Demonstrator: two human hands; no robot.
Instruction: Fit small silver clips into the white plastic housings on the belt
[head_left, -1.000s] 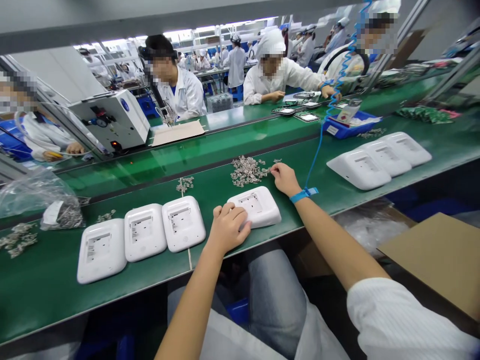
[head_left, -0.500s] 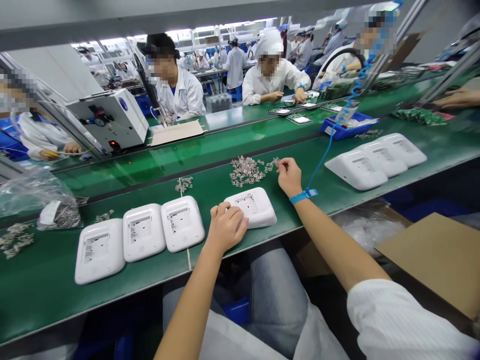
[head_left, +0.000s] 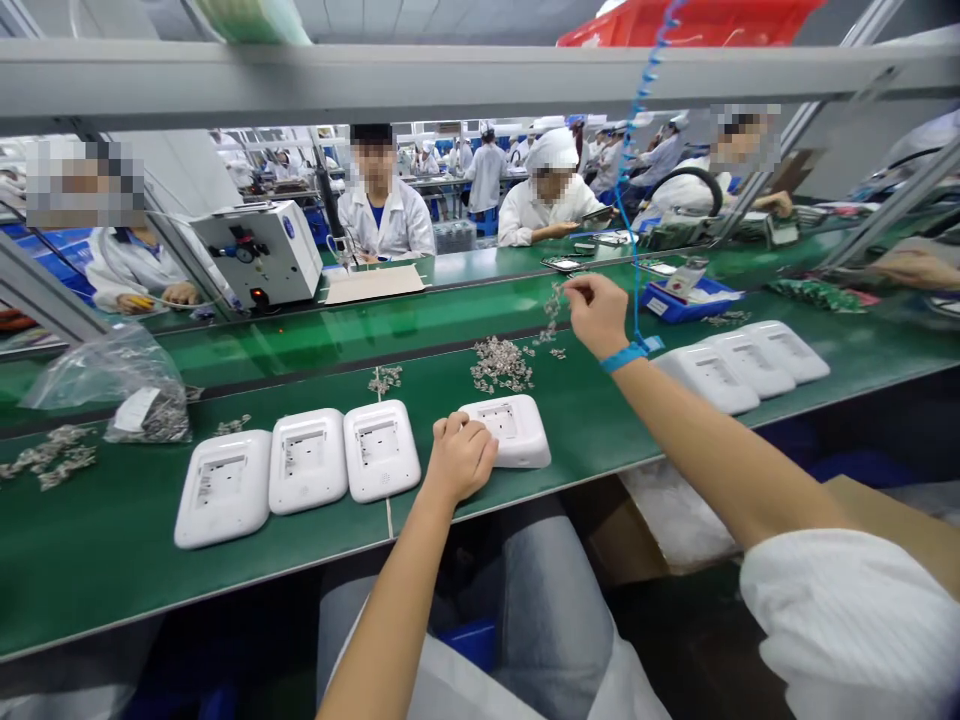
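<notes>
My left hand (head_left: 463,455) is closed over the left end of a white plastic housing (head_left: 517,428), which rests slightly tilted on the green bench. A rectangular recess with slots shows in its top. Raised above the bench, my right hand (head_left: 600,312) pinches a dangling, tangled strand of small metal battery springs (head_left: 553,312). A blue wrist strap (head_left: 632,354) with a coiled cord circles the right wrist. Just behind the housing lies a loose heap of the same springs (head_left: 501,364). Three more white housings (head_left: 381,482) stand in a row left of my left hand.
Several white housings (head_left: 712,380) lie to the right near a blue bin (head_left: 694,298). At left are a clear bag of metal parts (head_left: 150,410) and small piles of springs (head_left: 56,455). Co-workers sit across the bench by a white machine (head_left: 262,250). A metal beam (head_left: 465,85) crosses overhead.
My right hand has risen from the bench beside the heap, lifting a strand of springs. The left hand stays on the housing. My view has tilted upward.
</notes>
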